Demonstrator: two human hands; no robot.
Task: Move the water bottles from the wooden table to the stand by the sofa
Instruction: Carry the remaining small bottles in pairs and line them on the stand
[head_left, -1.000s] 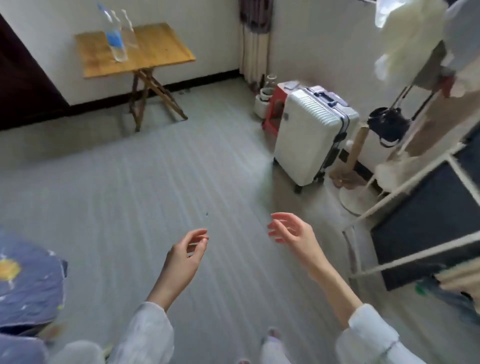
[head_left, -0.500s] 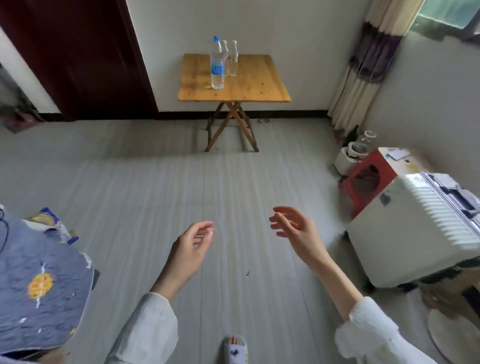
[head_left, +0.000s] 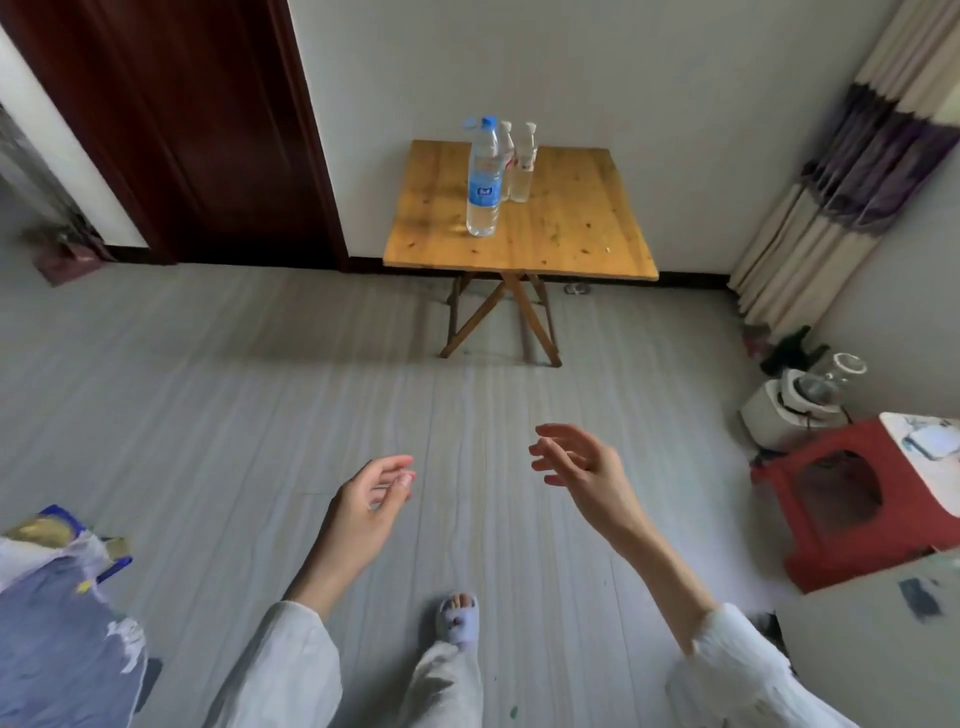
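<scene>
A wooden folding table (head_left: 566, 234) stands against the far wall. On it are a tall clear water bottle with a blue label and blue cap (head_left: 484, 179) and, behind it, two smaller clear bottles with white caps (head_left: 521, 163), close together. My left hand (head_left: 370, 506) and my right hand (head_left: 582, 465) hang over the floor well short of the table, both empty with fingers loosely apart. The stand and sofa are out of view.
A dark wooden door (head_left: 176, 130) is left of the table, a curtain (head_left: 852, 171) to its right. A red stool (head_left: 852, 499) and a white appliance (head_left: 795, 405) stand along the right wall. Blue patterned fabric (head_left: 57, 623) lies at lower left. My slippered foot (head_left: 457, 618) steps forward.
The view has swung left and moved closer, so the table now sits ahead and larger. The white suitcase has left the view. Both hands stay empty in front of me.
</scene>
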